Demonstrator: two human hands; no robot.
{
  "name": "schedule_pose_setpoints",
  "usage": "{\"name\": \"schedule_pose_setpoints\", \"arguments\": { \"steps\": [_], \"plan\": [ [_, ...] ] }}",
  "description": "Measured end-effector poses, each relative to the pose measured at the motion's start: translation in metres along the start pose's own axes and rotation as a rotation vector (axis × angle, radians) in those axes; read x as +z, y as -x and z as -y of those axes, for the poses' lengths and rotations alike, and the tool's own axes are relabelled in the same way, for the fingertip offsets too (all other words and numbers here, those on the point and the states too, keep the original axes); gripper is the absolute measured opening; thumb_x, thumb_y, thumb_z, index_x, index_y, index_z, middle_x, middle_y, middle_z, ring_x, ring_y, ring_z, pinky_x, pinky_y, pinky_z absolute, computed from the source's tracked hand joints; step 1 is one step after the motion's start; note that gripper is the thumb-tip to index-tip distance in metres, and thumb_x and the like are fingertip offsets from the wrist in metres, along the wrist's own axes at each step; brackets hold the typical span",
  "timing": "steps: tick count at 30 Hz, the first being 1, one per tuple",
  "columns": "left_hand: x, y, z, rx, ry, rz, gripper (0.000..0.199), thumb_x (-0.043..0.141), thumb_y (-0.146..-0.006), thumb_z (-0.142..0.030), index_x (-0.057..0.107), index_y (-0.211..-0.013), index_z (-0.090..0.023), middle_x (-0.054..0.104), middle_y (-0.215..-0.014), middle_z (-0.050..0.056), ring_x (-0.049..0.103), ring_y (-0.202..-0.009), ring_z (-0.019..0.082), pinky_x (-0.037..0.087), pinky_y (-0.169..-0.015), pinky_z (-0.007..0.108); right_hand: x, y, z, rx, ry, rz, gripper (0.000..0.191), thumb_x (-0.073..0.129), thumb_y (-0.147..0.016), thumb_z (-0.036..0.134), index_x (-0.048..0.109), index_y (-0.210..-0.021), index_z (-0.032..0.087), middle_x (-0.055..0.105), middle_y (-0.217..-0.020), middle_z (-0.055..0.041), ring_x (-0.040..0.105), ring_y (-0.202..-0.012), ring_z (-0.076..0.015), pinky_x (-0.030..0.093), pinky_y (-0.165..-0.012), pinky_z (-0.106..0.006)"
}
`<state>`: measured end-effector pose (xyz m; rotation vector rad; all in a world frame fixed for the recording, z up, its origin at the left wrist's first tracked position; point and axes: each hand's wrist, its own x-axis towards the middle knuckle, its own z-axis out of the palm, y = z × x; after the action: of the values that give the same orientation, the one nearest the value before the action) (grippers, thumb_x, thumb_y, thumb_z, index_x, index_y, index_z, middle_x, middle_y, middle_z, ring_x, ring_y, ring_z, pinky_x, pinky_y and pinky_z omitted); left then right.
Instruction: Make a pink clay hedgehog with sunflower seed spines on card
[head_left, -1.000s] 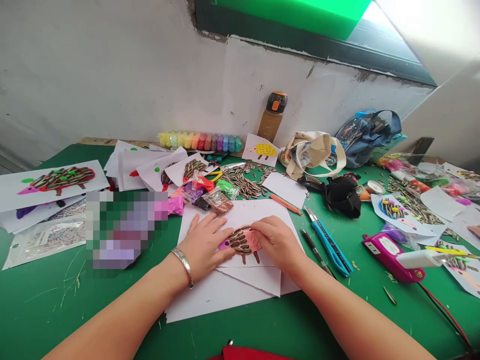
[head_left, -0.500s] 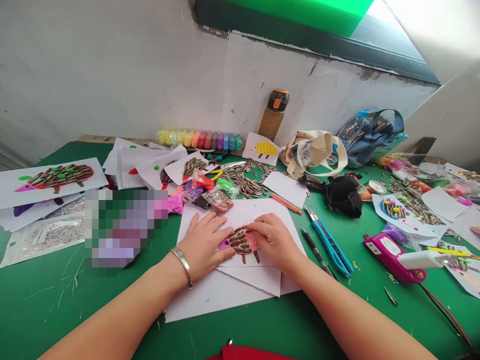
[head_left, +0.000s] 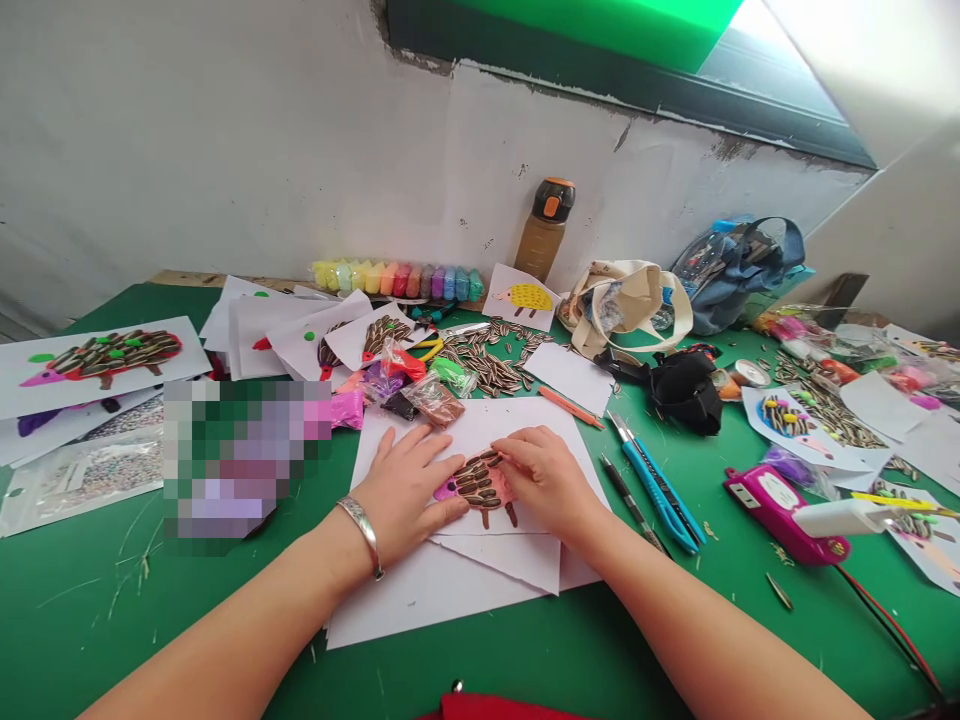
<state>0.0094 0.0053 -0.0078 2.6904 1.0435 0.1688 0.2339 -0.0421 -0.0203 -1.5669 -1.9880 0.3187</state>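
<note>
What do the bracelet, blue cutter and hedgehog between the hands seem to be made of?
Bracelet: probably polished metal, by its silvery shine. Blue cutter: likely smooth plastic, by its even, bright colour. Hedgehog: matte pink body, perhaps clay, with striped, pointed pieces resembling sunflower seeds.

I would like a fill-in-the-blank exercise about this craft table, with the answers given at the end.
1. The silver bracelet is on the ____ wrist.
2. Between the left hand and the right hand, the hedgehog picture shows ____ brown legs.
3. The utility knife beside the pen has a ____ handle.
4. The lid of the bottle is black and ____.
Missing words: left; two; blue; orange.
</note>
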Motion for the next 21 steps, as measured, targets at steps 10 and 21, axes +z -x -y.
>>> {"name": "schedule_pose_setpoints", "arguments": {
  "steps": [10, 21],
  "plan": [
    [0.0012, 0.0009, -0.0001, 0.000, 0.008, -0.017, 0.042, 0.058, -0.087, -0.044, 0.060, -0.124, -0.027, 0.053, -0.138, 0.011, 0.036, -0.132, 0.039, 0.024, -0.103, 0.071, -0.0015, 0.0015, -0.0005, 0.053, 0.077, 0.013, 0.017, 0.056, -0.086, 0.014, 0.071, -0.082, 0.022, 0.061, -0.077, -0.0026, 0.050, -0.080, -0.0178, 0.036, -0.074, -0.031],
    [0.0009, -0.0003, -0.0007, 0.004, 0.004, -0.006, 0.042, 0.057, -0.087, -0.044, 0.060, -0.125, -0.025, 0.051, -0.140, 0.012, 0.036, -0.133, 0.039, 0.024, -0.103, 0.071, 0.0035, -0.0012, 0.0070, 0.053, 0.124, 0.005, 0.019, 0.055, -0.084, 0.013, 0.066, -0.071, 0.019, 0.059, -0.072, -0.0027, 0.047, -0.076, -0.0167, 0.032, -0.072, -0.030]
  ]
}}
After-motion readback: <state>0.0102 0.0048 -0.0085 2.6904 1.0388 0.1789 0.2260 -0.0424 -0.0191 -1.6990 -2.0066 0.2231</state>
